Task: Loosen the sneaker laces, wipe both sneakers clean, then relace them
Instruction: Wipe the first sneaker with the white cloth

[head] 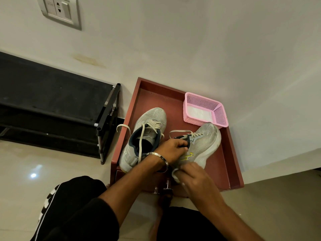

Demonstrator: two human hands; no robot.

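Grey sneaker (203, 145): left hand (171, 148) grips collar, right hand (194, 174) pinches heel

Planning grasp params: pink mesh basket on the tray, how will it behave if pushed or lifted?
The pink basket looks like thin perforated plastic, so probably light and a bit flexible. Its flat base on the red tray suggests sliding, not rolling. Only something flat and white shows inside, so little ballast.

No text can be read; the right-hand sneaker (199, 146) carries a yellow-green logo mark, no letters legible.
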